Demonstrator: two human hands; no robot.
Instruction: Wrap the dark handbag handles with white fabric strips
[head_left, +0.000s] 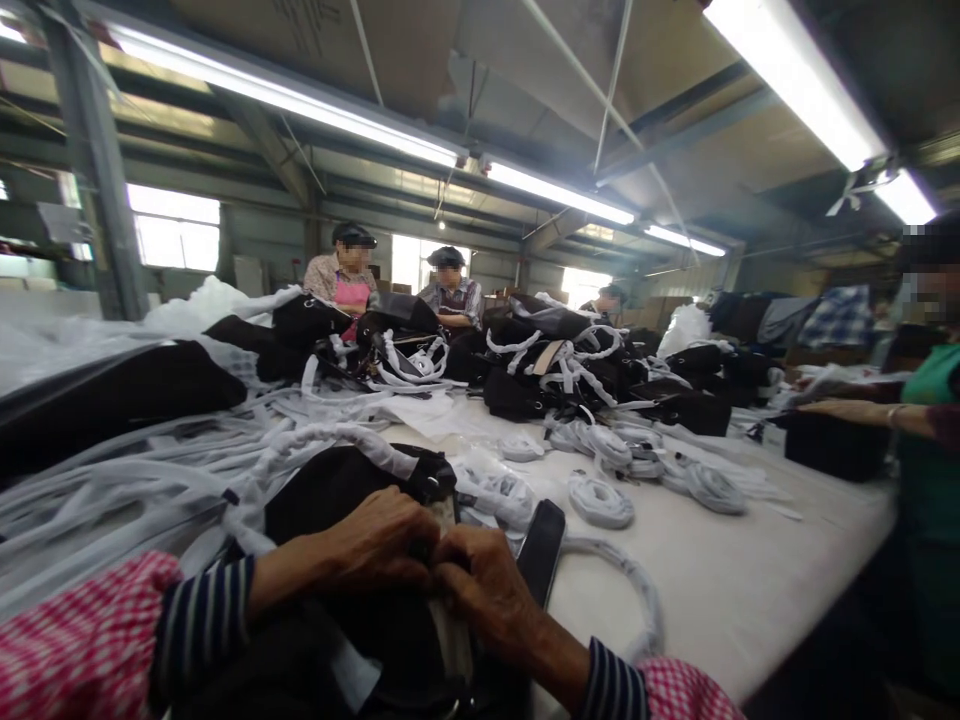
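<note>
A black bag (pixel 405 640) lies in front of me at the table's near edge, with a pale strip (pixel 454 640) running along its middle. My left hand (pixel 386 540) is closed at the bag, its fingers bent in toward this strip. Beside it and almost touching, my right hand (pixel 484 580) pinches at the same spot. The exact part between the fingertips is hidden. A white-wrapped handle (pixel 330 435) arches up over the bag's far side. Another wrapped loop (pixel 649 590) lies on the table to the right, near a dark phone-like slab (pixel 541 550).
White wrapped straps (pixel 135 480) spread over the left side. Coiled wrapped straps (pixel 600 498) lie on the pale table (pixel 757 580). Piled black bags (pixel 517 390) stand farther back. Co-workers work across the table, and a person in a green apron (pixel 926 480) handles a black bag at right.
</note>
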